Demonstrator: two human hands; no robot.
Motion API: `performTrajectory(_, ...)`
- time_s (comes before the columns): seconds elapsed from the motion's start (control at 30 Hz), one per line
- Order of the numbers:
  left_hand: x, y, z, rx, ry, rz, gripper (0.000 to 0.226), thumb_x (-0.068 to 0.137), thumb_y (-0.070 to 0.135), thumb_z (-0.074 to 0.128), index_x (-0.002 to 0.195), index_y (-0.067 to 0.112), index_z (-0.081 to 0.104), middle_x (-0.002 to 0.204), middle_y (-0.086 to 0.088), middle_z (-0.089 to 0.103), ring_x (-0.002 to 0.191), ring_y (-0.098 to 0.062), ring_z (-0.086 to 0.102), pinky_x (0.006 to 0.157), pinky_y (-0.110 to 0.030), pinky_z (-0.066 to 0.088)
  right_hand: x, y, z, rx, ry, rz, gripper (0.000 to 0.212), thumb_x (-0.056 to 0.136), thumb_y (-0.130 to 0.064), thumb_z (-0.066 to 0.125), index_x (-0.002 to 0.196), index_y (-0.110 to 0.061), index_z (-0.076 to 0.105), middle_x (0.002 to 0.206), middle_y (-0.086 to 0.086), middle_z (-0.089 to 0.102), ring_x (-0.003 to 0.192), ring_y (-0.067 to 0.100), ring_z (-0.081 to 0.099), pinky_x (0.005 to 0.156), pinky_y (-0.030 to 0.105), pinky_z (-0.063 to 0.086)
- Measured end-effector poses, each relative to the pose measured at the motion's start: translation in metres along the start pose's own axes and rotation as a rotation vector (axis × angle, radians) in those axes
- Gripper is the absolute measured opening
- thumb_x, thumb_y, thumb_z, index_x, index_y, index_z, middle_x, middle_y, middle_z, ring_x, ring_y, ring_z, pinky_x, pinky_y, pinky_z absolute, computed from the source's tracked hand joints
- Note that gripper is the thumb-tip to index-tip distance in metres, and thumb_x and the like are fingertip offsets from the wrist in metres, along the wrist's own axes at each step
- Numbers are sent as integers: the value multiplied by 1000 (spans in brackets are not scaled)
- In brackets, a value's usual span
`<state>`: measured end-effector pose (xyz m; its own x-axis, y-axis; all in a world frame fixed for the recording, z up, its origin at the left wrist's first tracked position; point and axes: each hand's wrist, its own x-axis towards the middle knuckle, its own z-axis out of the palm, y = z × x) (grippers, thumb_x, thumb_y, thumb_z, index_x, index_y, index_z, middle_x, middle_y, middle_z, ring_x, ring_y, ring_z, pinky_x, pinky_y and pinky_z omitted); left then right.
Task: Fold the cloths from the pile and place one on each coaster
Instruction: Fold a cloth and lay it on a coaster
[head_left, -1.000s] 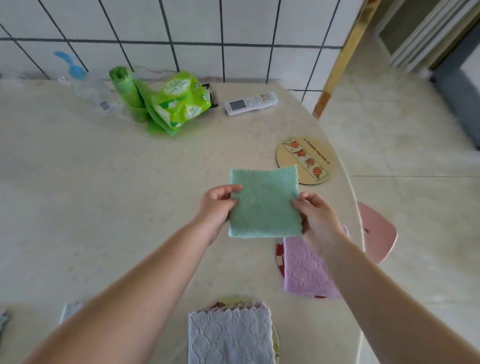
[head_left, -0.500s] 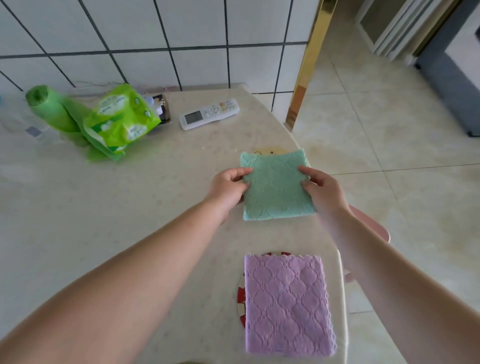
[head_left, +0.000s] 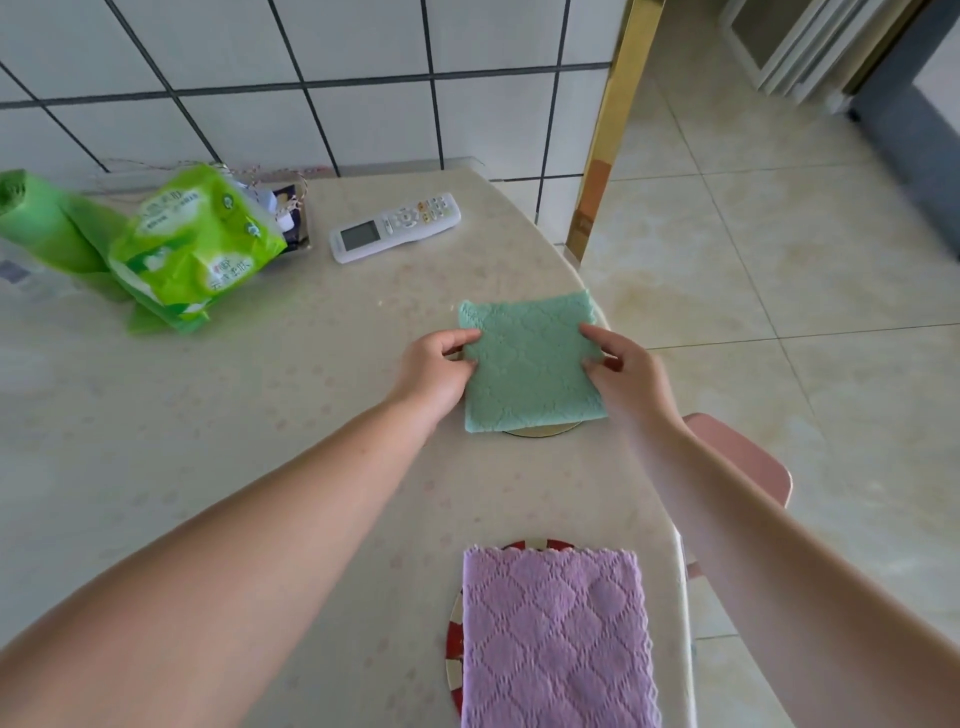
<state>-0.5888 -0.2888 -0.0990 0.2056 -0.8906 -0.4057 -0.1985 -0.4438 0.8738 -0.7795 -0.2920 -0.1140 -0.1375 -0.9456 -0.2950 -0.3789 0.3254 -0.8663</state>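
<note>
While both hands' fingers (head_left: 597, 332) pinch it, the square quilted green cloth (head_left: 530, 364) covers a round coaster (head_left: 540, 431).

We see two soft, quilted cloths — the green cloth (head_left: 530, 364) and the purple cloth (head_left: 553, 639), both matt and nubbly. The table (head_left: 208, 415) looks smooth, faintly glossy stone; the remote (head_left: 396, 227) hard white plastic — the green packet (head_left: 195, 244) shiny film.
</note>
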Motion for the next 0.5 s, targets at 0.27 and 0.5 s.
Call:
performTrajectory(0.27,-24,-23,-12,17,81,19,26,85,10,64,110,11,61,91,3,64,82,-15,62,85,-38,53,-29,16,-13,29,71,-70,30,87,-18,63,116,-24,62,83,-13,60,74,4,55,68,18,43)
performTrajectory(0.5,-36,-34,-11,314,96,141,18,80,14,70,97,14,65,71,12,57,71,-11,56,66,-15,40,-36,21,-16,-86,79,-70,16,82,-12,66,95,-23,65,79,-10,62,74,8,57,62,10,41)
